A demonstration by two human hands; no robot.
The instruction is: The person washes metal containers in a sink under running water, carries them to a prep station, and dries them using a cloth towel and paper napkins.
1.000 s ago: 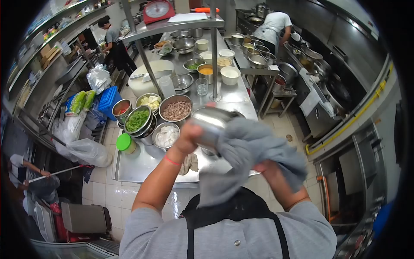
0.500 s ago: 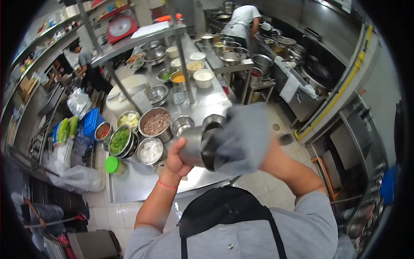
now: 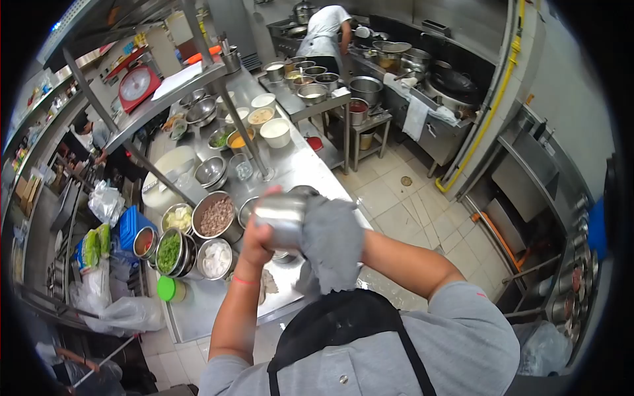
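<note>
My left hand (image 3: 254, 241) is wrapped around the side of a steel pot (image 3: 281, 218), which I hold up tilted above the front of the steel table. A grey cloth (image 3: 333, 244) drapes over the pot's mouth and covers most of my right hand (image 3: 366, 247); its fingers are hidden beneath the fabric. Left of the pot stand a bowl of chopped pinkish meat (image 3: 216, 218), a bowl of white pieces (image 3: 215, 259) and a bowl of chopped greens (image 3: 170, 252). Another cloth (image 3: 269, 285) lies on the table under my left wrist.
A jar with a green lid (image 3: 172, 288) stands at the table's left edge. An overhead shelf on posts carries a red scale (image 3: 139, 87). White tubs (image 3: 275, 133) line the table further back. A co-worker (image 3: 323, 33) bends at the stove; another person (image 3: 96, 135) is at far left.
The pot and cloth have moved left and closer to my body. The pot's dark opening, visible before, is now covered by the cloth. My view has shifted to the right.
</note>
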